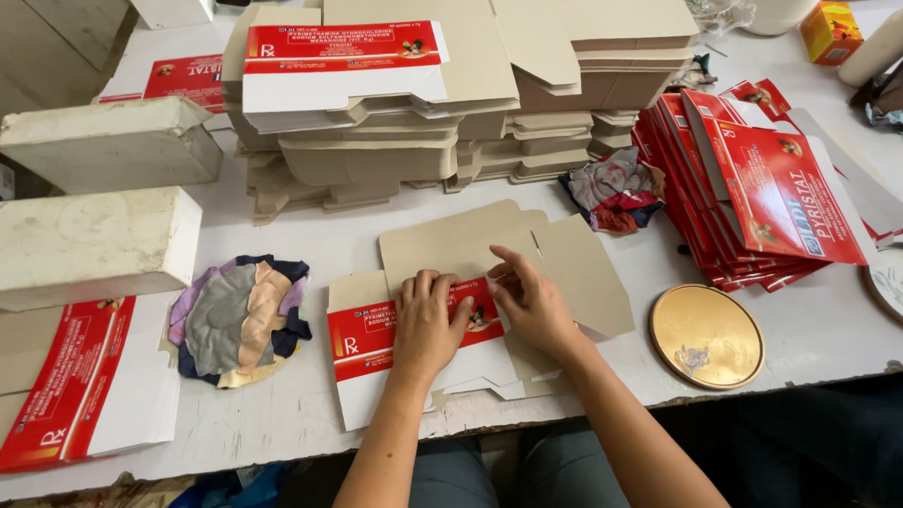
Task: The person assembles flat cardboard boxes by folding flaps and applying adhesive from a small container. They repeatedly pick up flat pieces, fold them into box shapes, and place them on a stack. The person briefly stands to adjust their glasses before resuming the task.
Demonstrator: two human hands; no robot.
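Note:
A flat carton blank, brown inside with a red and white printed panel folded over, lies on the white table in front of me. My left hand presses flat on the red panel with fingers spread. My right hand rests beside it, fingertips pinching the fold edge at the panel's right end. Both hands touch the same carton blank.
A tall stack of unfolded brown blanks stands at the back. Folded red cartons pile up at right. Two white blocks sit at left, with a rag pad, a crumpled cloth and a gold round lid.

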